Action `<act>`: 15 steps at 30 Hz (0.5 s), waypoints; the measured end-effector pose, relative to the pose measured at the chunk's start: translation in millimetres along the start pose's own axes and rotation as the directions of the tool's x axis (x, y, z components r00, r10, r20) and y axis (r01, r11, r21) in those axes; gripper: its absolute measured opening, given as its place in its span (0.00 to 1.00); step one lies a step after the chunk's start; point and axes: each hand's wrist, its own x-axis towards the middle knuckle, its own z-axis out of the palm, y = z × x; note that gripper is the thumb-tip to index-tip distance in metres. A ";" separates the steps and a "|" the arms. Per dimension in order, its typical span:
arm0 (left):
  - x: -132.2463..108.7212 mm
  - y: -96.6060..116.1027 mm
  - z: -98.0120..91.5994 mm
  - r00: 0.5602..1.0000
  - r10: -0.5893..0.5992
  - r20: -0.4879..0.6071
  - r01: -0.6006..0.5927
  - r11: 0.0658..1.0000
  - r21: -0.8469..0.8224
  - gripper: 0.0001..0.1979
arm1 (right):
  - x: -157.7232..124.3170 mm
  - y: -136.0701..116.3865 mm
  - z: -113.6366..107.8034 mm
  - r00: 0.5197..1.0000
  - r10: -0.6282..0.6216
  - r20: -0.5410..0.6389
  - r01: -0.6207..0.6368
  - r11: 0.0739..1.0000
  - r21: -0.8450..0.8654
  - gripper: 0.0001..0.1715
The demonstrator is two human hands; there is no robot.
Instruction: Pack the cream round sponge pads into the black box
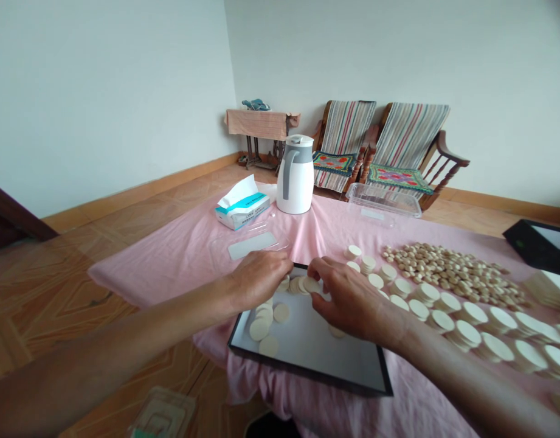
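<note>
A shallow black-rimmed tray (307, 368) with a white inside lies before me, holding several pale round wooden discs (259, 329). Over its far left corner, my left hand (262, 275) is closed with fingers curled down; whatever they hold is hidden. My right hand (350, 298) reaches over the far right part of the tray. Its thumb and fingers are closed around the edge of a wooden disc (311, 285), beside a row of overlapping discs (297, 285). Another disc (337, 331) lies partly under my right hand.
Stacks of discs (464, 334) and a heap of small wooden pieces (453, 271) cover the right of the pink cloth (170, 258). Beyond the tray are a clear plastic lid (250, 244), a tissue pack (244, 210), a white jug (302, 182) and a clear container (384, 201).
</note>
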 end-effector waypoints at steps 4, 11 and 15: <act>-2.1 1.2 2.2 0.997 0.048 0.062 -0.034 0.978 -0.207 0.07 | -11.2 9.0 4.6 0.985 -0.006 0.173 0.021 0.996 -0.084 0.12; -2.9 5.7 -1.7 0.996 0.052 0.068 -0.029 0.952 -0.306 0.10 | -16.9 20.8 16.3 0.974 -0.002 0.227 0.030 0.992 -0.120 0.11; -15.7 -4.5 -14.7 0.968 -0.151 -0.199 0.062 0.918 -0.392 0.10 | -12.7 13.2 13.8 0.986 -0.074 0.152 0.073 0.997 0.009 0.12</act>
